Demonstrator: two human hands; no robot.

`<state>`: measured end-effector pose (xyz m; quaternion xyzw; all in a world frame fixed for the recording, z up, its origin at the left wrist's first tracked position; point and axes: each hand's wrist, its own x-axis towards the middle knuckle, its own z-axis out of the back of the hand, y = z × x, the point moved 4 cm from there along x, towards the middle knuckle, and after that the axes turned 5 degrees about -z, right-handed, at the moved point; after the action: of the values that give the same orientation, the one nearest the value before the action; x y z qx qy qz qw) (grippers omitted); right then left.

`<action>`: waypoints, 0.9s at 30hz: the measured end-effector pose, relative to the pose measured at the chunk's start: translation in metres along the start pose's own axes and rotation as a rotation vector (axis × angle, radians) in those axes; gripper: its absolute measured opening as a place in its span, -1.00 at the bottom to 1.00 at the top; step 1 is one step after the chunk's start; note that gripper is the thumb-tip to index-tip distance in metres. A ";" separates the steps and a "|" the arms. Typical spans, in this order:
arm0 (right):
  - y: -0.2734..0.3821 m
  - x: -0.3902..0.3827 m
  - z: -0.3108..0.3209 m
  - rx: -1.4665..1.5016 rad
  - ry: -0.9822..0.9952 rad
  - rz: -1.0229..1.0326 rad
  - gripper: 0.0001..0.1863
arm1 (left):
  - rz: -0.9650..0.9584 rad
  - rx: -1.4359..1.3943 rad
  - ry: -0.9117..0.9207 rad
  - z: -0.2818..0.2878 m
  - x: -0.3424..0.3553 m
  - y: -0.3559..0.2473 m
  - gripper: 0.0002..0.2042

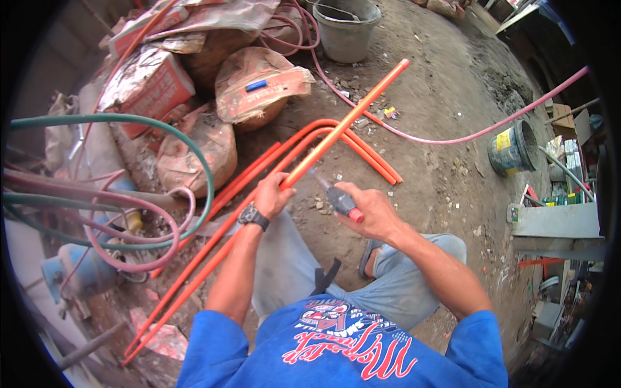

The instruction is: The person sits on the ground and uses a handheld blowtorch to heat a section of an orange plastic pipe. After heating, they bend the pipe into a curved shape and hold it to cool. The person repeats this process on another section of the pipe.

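A green hose looped at the left. The left hand had its fingers curled tight around an orange pipe, which slanted up and away, straight and seemingly unfinished. 2 bent pipes beneath it looked already shaped. The right hand had its fingers wrapped around a small torch aimed toward the orange pipe; a bucket stood farther right.

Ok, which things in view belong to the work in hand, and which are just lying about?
In the work:
orange pipe, in the left hand
handheld torch, in the right hand
bent orange pipes, likely

Just lying about, apparently:
gray bucket
dark bucket
green hose
pink hose
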<state>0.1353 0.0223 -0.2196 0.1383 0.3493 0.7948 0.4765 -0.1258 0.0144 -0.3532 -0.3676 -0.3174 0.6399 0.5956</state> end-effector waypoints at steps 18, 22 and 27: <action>-0.006 -0.012 0.007 0.202 0.051 0.002 -0.44 | 0.166 -0.433 0.282 0.001 0.004 0.020 -0.63; -0.018 0.000 0.013 0.185 -0.322 -0.122 -0.44 | 0.151 -0.453 0.274 0.005 0.004 0.014 -0.62; -0.007 0.001 0.001 0.106 -0.116 0.095 -0.43 | 0.161 -0.465 0.297 0.008 0.003 0.013 -0.62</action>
<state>0.1405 0.0260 -0.2237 0.2255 0.3559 0.7876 0.4497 -0.1394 0.0163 -0.3597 -0.6079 -0.3347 0.5344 0.4826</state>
